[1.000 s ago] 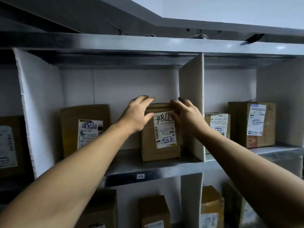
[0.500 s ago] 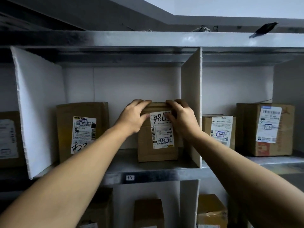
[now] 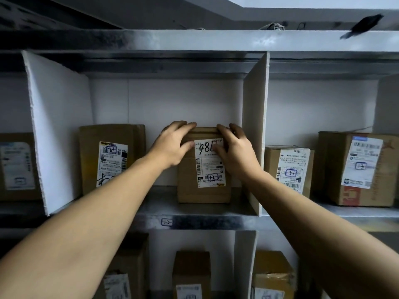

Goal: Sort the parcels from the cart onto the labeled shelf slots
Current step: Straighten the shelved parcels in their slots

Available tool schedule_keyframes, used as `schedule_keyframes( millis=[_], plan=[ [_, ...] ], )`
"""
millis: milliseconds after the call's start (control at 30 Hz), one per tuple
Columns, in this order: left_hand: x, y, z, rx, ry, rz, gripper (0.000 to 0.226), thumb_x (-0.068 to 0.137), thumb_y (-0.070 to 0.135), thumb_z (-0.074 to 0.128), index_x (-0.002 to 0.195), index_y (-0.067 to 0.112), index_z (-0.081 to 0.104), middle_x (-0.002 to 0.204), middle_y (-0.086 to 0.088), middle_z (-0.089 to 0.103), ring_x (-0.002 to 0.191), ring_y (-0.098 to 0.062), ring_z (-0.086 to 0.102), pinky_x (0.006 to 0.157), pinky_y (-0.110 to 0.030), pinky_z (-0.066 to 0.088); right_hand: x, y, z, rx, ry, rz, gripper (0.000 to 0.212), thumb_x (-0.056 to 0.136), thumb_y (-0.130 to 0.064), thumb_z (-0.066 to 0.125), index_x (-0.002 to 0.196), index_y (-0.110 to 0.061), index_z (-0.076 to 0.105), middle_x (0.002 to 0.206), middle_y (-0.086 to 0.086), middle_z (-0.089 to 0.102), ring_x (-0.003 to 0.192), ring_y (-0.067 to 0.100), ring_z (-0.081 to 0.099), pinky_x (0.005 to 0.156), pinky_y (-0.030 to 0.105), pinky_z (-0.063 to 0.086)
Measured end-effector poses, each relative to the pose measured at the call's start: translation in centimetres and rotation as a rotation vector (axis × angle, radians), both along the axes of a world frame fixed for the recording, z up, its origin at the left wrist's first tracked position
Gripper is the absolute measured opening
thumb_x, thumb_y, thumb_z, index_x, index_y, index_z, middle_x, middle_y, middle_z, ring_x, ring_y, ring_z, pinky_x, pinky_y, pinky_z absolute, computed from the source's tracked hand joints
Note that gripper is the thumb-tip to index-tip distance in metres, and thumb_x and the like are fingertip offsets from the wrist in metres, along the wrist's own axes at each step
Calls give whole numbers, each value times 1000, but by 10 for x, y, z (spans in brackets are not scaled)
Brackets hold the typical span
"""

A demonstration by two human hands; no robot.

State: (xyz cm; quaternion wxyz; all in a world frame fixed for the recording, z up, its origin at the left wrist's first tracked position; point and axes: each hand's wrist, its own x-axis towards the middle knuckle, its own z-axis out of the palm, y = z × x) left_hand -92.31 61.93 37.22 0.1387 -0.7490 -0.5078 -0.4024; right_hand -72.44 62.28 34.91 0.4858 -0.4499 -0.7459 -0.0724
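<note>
Where the metal shelf [image 3: 194, 221] spans the view, it is seen divided by white divider panels [image 3: 254, 134] into slots, and a small slot tag [image 3: 166, 222] is fixed to its front edge below the middle slot. In that middle slot 2 cardboard parcels are stood on the shelf. The larger parcel [image 3: 110, 158] is set at the left of the slot, apart from the other, with its label facing outward. The held parcel [image 3: 204, 169] is stood upright at the right of the slot, just beside the right divider; its long axis is vertical, and its labelled face is turned toward the camera. Its shipping label [image 3: 210, 162] is also run vertically, with handwritten digits near the top and a circled mark near the bottom. In the slot to the right, 2 more boxes [image 3: 289, 169] are stood, each with its label outward, and further boxes are seen on the level below. The left hand [image 3: 172, 145] is laid over the upper left corner of the held parcel, fingers curled on its top edge and thumb on its front. The right hand [image 3: 235, 152] is pressed against the upper right corner, partly covering the label, so the parcel is gripped between both hands.
</note>
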Motion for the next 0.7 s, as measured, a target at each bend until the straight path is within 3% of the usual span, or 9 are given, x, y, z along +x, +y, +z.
schedule_keyframes(
  millis=[133, 267, 467, 567, 700],
  plan=[
    [0, -16, -6, 58, -86, -6, 57, 95, 31, 59, 147, 24, 39, 150, -6, 38, 139, -26, 32, 115, -45, 30, 4, -9, -1, 24, -57, -38, 62, 97, -38, 60, 153, -29, 33, 164, 9, 18, 146, 35, 27, 113, 49, 36],
    [-5, -33, -17, 89, -96, -1, 57, 94, 28, 60, 147, 22, 40, 149, -5, 39, 138, -25, 33, 112, -39, 29, 5, -24, -4, 103, -137, -77, 59, 97, -39, 58, 151, -27, 36, 163, 10, 21, 147, 38, 21, 112, 55, 34],
    [-15, -60, -27, 137, -68, -4, 57, 93, 25, 62, 147, 20, 41, 149, -3, 40, 138, -22, 32, 115, -38, 26, 11, -47, -18, 198, -271, -130, 54, 95, -33, 63, 144, -17, 48, 153, 17, 39, 140, 39, 34, 106, 59, 42],
    [-13, -75, -33, 132, -53, -26, 56, 93, 22, 63, 145, 17, 43, 146, -5, 43, 136, -23, 35, 111, -32, 23, 18, -61, -29, 191, -319, -152, 55, 93, -31, 65, 143, -16, 49, 153, 19, 40, 142, 41, 33, 111, 55, 36],
    [-1, -90, -45, 127, -24, -68, 55, 91, 21, 64, 143, 15, 47, 141, -6, 48, 132, -24, 39, 108, -29, 25, 35, -83, -44, 156, -326, -171, 49, 94, -29, 62, 140, -13, 52, 150, 23, 42, 139, 45, 35, 108, 56, 39]
  ],
)
